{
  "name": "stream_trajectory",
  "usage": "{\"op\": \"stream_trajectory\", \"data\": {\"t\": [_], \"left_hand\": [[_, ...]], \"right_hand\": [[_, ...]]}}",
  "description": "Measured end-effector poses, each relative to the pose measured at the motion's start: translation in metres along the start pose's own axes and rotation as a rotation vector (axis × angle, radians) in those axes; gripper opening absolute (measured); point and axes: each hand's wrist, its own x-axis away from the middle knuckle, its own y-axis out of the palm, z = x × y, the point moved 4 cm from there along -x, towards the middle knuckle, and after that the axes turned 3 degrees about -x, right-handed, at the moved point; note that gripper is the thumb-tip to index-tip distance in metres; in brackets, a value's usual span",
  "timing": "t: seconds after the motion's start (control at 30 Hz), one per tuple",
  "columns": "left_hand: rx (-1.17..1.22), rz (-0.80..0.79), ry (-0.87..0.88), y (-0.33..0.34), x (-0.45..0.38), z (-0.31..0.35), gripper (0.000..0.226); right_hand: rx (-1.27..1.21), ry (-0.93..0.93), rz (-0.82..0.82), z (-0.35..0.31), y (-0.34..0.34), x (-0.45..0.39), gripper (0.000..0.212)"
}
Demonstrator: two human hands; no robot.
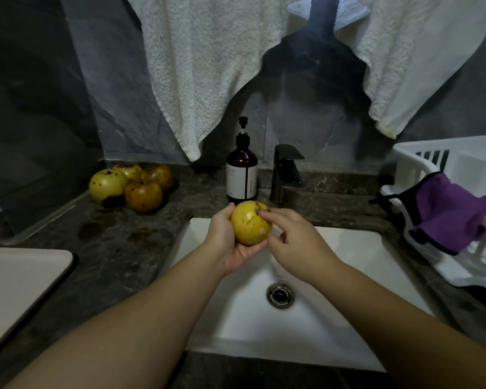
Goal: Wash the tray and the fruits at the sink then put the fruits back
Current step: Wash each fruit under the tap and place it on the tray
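Over the back edge of the white sink (pixel 348 276), both hands are working on one yellow fruit (pixel 250 222). The left hand (pixel 230 242) is cupping it from below and behind, fingers curled round its far side, while the right hand (pixel 292 242) is touching its dark-spotted top with a fingertip, the other fingers hanging loosely bent and gripping nothing. The fruit is hovering just in front of the dark faucet (pixel 286 175), whose spout is pointing over the basin, and just beside the brown pump bottle (pixel 242 175) standing at the sink's rear rim. Below the hands the basin is lying open down to the drain (pixel 280 296). Four more fruits (pixel 132 182) are sitting bunched together on the dark worktop (pixel 110 248) in the far left corner, against the wall. The pale tray (pixel 17 284) is resting on the worktop at the left edge of view, well apart from the sink. Right of the basin a white dish rack (pixel 432 153) is standing with a purple cloth (pixel 455 211) draped over its rail. White towels (pixel 208 66) are hanging above.
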Motion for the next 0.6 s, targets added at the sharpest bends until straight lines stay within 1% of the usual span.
{"op": "stream_trajectory", "data": {"t": [0.1, 0.17, 0.23, 0.33, 0.47, 0.6], "left_hand": [[-0.023, 0.005, -0.008, 0.0025, 0.0009, -0.0017, 0.056], [-0.014, -0.005, -0.011, 0.0048, 0.0013, -0.0032, 0.056], [-0.001, -0.014, -0.017, 0.0053, 0.0023, -0.0032, 0.055], [-0.03, 0.004, -0.022, 0.0034, 0.0037, -0.0035, 0.055], [-0.032, -0.001, -0.027, 0.0053, 0.005, -0.0041, 0.055], [-0.06, -0.012, -0.039, 0.005, 0.0056, -0.0045, 0.054]], "right_hand": [[-0.015, 0.062, 0.047, 0.0026, -0.0061, -0.0016, 0.036], [-0.024, 0.068, 0.056, 0.0037, -0.0064, -0.0011, 0.039], [0.01, 0.04, 0.025, 0.002, -0.0037, 0.0, 0.042], [0.04, 0.045, 0.002, 0.0026, -0.0025, -0.0016, 0.033], [0.019, 0.07, 0.013, 0.0031, -0.0041, -0.0021, 0.037], [0.013, 0.074, 0.001, 0.0036, -0.003, -0.0035, 0.032]]}}
